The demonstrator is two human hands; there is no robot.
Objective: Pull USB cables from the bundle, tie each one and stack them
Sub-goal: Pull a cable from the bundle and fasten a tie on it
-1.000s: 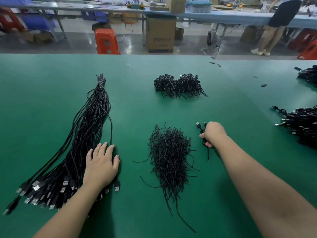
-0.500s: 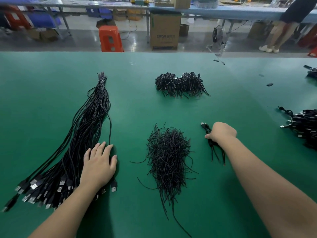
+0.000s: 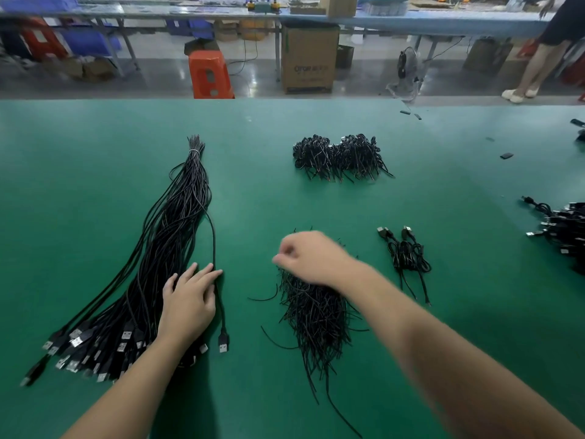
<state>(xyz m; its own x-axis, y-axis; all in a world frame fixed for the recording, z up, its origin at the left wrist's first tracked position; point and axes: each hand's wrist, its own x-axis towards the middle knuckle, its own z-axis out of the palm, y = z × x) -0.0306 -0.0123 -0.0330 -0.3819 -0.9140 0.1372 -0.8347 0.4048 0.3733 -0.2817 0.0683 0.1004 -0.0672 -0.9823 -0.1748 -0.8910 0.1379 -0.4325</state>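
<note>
Hands [image 3: 190,299] over green table [image 3: 79,172]

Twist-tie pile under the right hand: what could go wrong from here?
The ties lie tangled, so the right hand, blurred above them, may lift several at once. One cable has strayed from the bundle beside the left hand; pulling it could drag neighbours along.

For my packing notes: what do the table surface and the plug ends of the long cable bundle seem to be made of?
The green table surface looks like a matte rubber or vinyl mat: even colour, soft dull sheen. The silver plug ends of the long black cable bundle look like bright metal shells in black moulded plastic, probably; they glint pale against the dull black housings.
</note>
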